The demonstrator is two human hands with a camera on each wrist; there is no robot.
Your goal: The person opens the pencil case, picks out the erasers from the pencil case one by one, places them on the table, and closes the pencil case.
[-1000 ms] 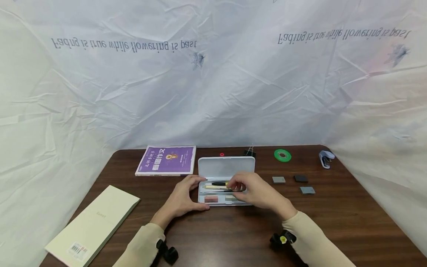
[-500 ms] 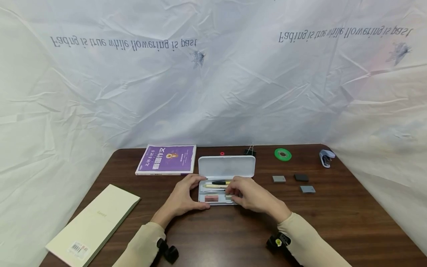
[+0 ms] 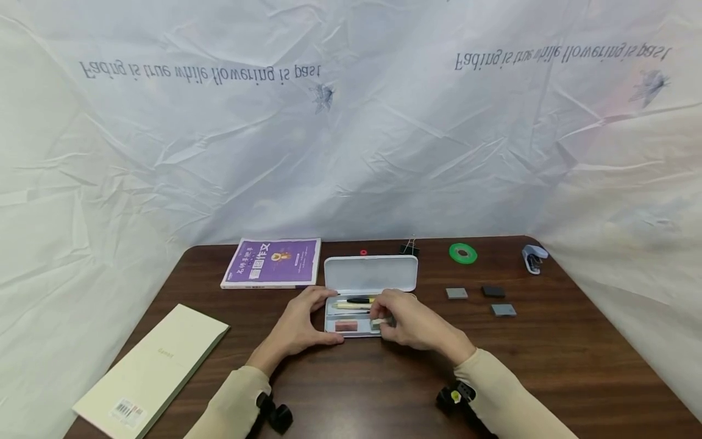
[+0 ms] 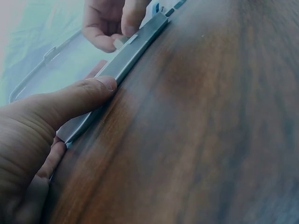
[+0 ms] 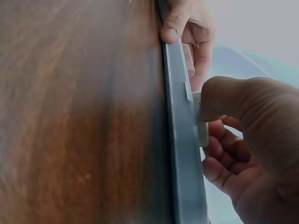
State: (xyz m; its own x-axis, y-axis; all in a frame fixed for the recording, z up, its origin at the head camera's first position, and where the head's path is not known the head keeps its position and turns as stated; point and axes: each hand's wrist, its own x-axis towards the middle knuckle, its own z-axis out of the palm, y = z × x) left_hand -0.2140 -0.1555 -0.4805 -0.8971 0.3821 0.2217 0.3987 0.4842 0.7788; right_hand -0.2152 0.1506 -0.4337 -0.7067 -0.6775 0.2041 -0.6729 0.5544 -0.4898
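An open pale pencil case (image 3: 370, 274) lies on the table with its lid raised at the back. My left hand (image 3: 293, 323) holds its left end, thumb (image 4: 100, 88) against the front wall and fingers at the back. Inside rest a black-and-yellow pen (image 3: 359, 300), a cream pen (image 3: 348, 306) and, in the front compartment, a pink block like an eraser (image 3: 346, 326). With thumb and fingers my right hand (image 3: 417, 320) pinches a pale greenish eraser (image 5: 203, 134) at the front compartment's right part. That hand hides the case's right end.
A purple book (image 3: 274, 262) and a cream box-like notebook (image 3: 153, 369) lie at left. Behind the case are a red ring (image 3: 364, 252) and a binder clip (image 3: 409, 249). Rightward are green tape (image 3: 463, 253), a stapler (image 3: 534, 258), two grey blocks (image 3: 457, 294) and a black block (image 3: 493, 291).
My right hand has moved left and slightly down from over the pens to the pale eraser and taken hold of it. My left hand has stayed on the case.
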